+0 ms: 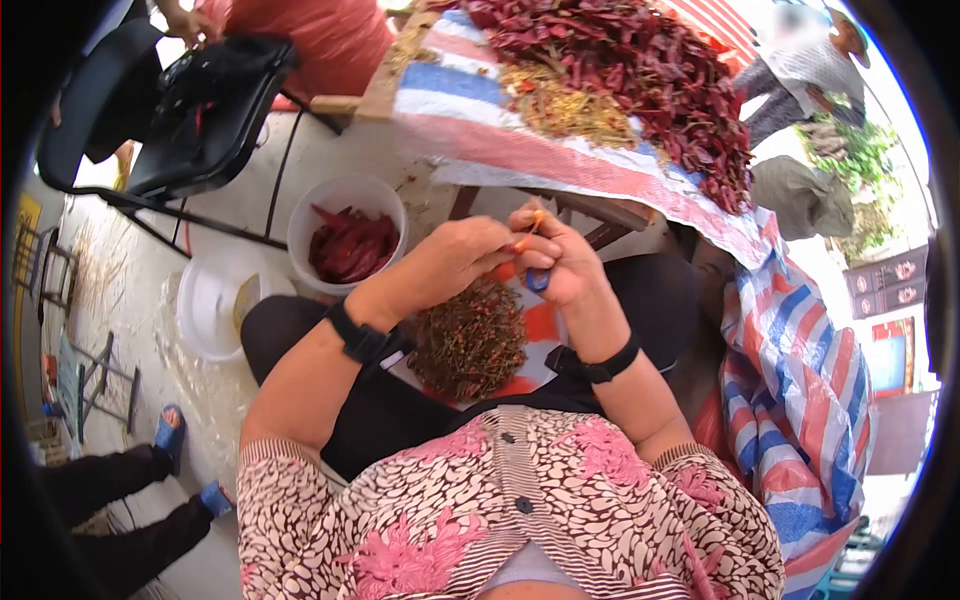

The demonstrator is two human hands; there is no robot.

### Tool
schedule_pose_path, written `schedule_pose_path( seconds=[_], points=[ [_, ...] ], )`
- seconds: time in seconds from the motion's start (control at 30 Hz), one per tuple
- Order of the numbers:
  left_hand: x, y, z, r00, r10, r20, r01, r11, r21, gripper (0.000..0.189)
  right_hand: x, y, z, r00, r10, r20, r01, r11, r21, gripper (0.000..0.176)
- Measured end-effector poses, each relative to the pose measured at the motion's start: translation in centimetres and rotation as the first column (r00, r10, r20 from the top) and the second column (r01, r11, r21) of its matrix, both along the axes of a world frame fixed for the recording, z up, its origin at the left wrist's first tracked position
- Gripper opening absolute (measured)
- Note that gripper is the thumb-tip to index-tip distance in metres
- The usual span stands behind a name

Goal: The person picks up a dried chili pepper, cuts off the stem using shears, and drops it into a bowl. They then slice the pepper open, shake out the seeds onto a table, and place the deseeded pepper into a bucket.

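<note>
My left hand (465,255) and my right hand (560,260) are close together over my lap, fingers pinched. Between their fingertips is a small orange-red chili piece (537,220), partly hidden by the fingers. A blue loop (538,279) shows at my right hand's fingers; its kind is too small to make out. Below the hands, a heap of dried chili stems (468,345) lies on a red and white sheet (541,330) across my lap. To the left, a white bucket (300,225) contains dark red dried chilies (350,248).
Ahead, a table under a striped tarp (450,85) bears a large pile of dried chilies (640,80) and yellowish seeds (570,115). A black chair (200,130) and a white lidded tub (215,310) stand left. Other people are at the left and far right.
</note>
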State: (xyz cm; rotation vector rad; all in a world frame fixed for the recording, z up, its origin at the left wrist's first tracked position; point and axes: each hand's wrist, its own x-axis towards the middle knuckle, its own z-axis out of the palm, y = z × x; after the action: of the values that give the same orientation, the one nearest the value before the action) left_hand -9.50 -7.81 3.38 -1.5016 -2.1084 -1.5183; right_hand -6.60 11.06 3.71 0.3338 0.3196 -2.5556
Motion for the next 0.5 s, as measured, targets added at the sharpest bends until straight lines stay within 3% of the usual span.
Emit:
schedule_pose_path(
  seconds=[0.03, 0.07, 0.1, 0.13, 0.17, 0.2, 0.23, 0.27, 0.33, 0.47, 0.5],
  points=[
    [0.0, -0.2, 0.3, 0.999, -0.02, 0.049, 0.023, 0.998, -0.052, 0.011, 0.0, 0.4, -0.2, 1.0, -0.021, -0.004, 0.021, 0.999, -0.027, 0.022],
    [0.1, -0.7, 0.4, 0.995, -0.041, 0.094, 0.05, 0.994, -0.101, 0.011, 0.4, 0.6, -0.7, 0.997, -0.044, -0.057, 0.053, 0.984, 0.169, 0.023],
    [-0.1, -1.1, 0.4, 0.988, 0.049, 0.148, -0.02, 0.981, -0.193, 0.011, 1.3, 0.7, 0.0, 0.976, 0.071, -0.208, 0.034, 0.887, 0.46, 0.025],
    [-0.4, -1.7, 0.1, 0.97, 0.149, 0.192, -0.09, 0.954, -0.287, 0.011, 2.3, 0.0, 0.8, 0.969, 0.05, -0.242, 0.153, 0.647, 0.747, 0.026],
    [-0.9, -2.3, -0.6, 0.965, 0.205, 0.165, -0.153, 0.946, -0.285, 0.013, 3.2, -0.1, 1.3, 0.979, 0.084, -0.185, 0.142, 0.364, 0.921, 0.028],
    [-1.4, -3.0, -1.3, 0.953, 0.267, 0.142, -0.22, 0.934, -0.281, 0.014, 4.0, 0.0, 0.5, 0.908, 0.244, -0.34, 0.291, 0.214, 0.933, 0.029],
    [-1.8, -3.8, -1.7, 0.945, 0.322, 0.059, -0.284, 0.896, -0.341, 0.018, 4.2, 1.1, -3.7, 0.856, 0.319, -0.406, 0.398, 0.094, 0.913, 0.033],
    [-2.2, -4.5, -2.1, 0.928, 0.373, -0.024, -0.351, 0.848, -0.396, 0.021, 4.8, 1.7, -4.1, 0.833, 0.459, -0.309, 0.448, -0.233, 0.863, 0.036],
    [-3.1, -5.8, -3.9, 0.874, 0.468, -0.133, -0.477, 0.769, -0.426, 0.03, 5.9, 2.4, -2.5, 0.815, 0.568, -0.113, 0.392, -0.399, 0.829, 0.033],
    [-3.0, -7.2, -5.8, 0.735, 0.588, -0.337, -0.674, 0.579, -0.459, 0.044, 4.4, 6.1, -0.3, 0.828, 0.517, -0.214, 0.46, -0.411, 0.787, 0.02],
    [-3.2, -7.4, -6.2, 0.781, 0.568, -0.259, -0.605, 0.587, -0.538, 0.05, 3.3, 8.0, 0.6, 0.829, 0.477, -0.291, 0.509, -0.429, 0.746, 0.02]
  ],
)
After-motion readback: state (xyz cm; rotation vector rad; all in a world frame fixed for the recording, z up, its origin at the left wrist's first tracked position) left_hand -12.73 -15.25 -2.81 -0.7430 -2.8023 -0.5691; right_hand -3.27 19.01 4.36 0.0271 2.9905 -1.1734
